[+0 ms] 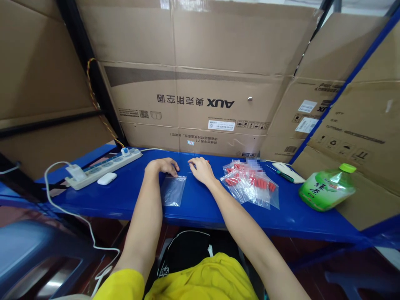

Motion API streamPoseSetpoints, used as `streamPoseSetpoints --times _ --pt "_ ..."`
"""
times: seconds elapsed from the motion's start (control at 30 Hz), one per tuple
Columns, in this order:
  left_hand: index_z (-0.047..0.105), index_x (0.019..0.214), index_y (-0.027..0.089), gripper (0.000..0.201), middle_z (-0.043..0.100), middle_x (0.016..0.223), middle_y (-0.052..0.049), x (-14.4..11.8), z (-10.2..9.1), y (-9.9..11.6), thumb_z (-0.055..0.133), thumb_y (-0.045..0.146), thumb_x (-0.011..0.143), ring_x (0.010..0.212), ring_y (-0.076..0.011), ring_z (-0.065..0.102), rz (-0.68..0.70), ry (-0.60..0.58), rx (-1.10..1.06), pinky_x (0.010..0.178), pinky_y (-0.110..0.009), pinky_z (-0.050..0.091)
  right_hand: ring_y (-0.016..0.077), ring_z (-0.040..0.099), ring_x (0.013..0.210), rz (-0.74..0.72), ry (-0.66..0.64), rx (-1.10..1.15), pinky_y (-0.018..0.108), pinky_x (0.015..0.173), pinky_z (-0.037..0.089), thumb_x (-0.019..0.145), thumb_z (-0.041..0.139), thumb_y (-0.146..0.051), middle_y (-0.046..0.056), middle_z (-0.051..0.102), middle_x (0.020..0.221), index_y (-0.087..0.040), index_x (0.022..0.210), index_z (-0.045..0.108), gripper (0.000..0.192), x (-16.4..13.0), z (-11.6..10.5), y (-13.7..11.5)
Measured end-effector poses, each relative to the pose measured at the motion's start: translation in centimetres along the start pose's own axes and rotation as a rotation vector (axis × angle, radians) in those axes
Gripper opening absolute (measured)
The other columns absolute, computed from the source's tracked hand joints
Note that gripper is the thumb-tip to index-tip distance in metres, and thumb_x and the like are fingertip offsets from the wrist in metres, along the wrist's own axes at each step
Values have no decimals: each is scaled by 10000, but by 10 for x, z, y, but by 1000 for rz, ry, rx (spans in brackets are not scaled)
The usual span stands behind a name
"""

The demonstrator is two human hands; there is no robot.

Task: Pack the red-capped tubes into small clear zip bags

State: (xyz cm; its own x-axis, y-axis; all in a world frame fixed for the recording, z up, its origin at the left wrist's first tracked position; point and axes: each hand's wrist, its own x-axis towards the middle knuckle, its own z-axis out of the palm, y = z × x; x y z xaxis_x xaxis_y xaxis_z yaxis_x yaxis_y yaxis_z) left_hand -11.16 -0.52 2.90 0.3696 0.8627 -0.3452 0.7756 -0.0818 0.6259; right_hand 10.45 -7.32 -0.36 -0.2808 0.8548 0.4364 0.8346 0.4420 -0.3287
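Our left hand [164, 166] pins the top edge of a small clear plastic zip bag [173, 190] — apparently empty — flat on the blue metal shelf [200, 208]. Our right hand [201, 170] pinches something thin and partly red just beside it; a heap of filled clear bags with red pieces [250, 183] lies to the right — done, we judge.

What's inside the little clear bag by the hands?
The small clear bag looks empty; the blue table shows through it. The left hand covers its top edge, so that part is hidden.

Blurred patch [254, 164] above bagged red pieces [250, 183]; right fingertips' [193, 163] grip indiscernible.
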Motion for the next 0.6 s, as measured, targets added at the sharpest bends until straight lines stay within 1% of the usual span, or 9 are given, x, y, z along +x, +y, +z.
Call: streamPoseSetpoints --times 0.07,0.17,0.2,0.27,0.33,0.43,0.53,0.57,0.6 --pt "737 759 265 369 746 700 7 0 1 1 835 252 404 774 -232 709 2 1 3 668 -266 512 228 563 1121 -60 -45 -3 352 997 388 1066 519 -363 71 713 1183 -217 1188 727 282 -6 2 -3" --pt "699 782 248 371 748 703 -5 1 3 1 836 255 437 717 -215 694 -20 14 -24 623 -264 495 249 542 1132 -126 -153 -18 370 967 394 988 639 -524 82 685 1167 -212 1122 743 355 -11 6 -10" --pt "687 791 240 371 747 703 -10 2 3 -1 841 264 454 692 -207 686 -35 31 -40 613 -264 492 251 537 1140 -143 -176 -21 367 958 395 966 672 -526 84 677 1165 -207 1103 741 354 -12 7 -13" --pt "674 816 225 363 744 702 -21 6 2 -5 850 298 507 650 -189 672 -60 105 -64 605 -264 494 239 545 1127 -169 -189 -19 349 947 394 957 706 -448 78 672 1145 -200 1044 730 264 -12 11 -17" --pt "675 849 215 325 734 691 -28 10 1 -9 832 340 593 627 -180 665 -41 238 -59 607 -265 493 219 574 1063 -169 -173 10 320 916 399 951 710 -335 59 684 1073 -202 970 706 134 -11 15 -18" --pt "686 861 207 216 742 737 -49 16 -1 -8 739 386 752 675 -188 673 119 524 -14 645 -277 479 189 617 866 -56 -103 151 272 789 407 916 673 -217 9 690 881 -226 930 655 24 -7 20 -12" --pt "697 886 206 250 758 841 -60 16 1 5 620 444 886 762 -195 662 320 872 -9 690 -287 441 175 617 721 113 85 319 248 691 394 892 602 -167 -27 670 776 -244 938 603 89 -1 22 2" --pt "699 908 206 292 747 820 -51 15 4 11 578 471 923 740 -186 643 364 957 -29 683 -286 424 176 618 707 160 168 351 246 681 393 888 587 -170 -29 664 765 -246 933 585 89 0 21 8" --pt "699 915 204 337 726 779 -37 13 6 18 542 500 950 706 -177 616 410 1002 -36 672 -284 407 177 617 695 201 244 371 245 672 391 887 574 -183 -31 655 751 -249 926 568 77 1 20 12"
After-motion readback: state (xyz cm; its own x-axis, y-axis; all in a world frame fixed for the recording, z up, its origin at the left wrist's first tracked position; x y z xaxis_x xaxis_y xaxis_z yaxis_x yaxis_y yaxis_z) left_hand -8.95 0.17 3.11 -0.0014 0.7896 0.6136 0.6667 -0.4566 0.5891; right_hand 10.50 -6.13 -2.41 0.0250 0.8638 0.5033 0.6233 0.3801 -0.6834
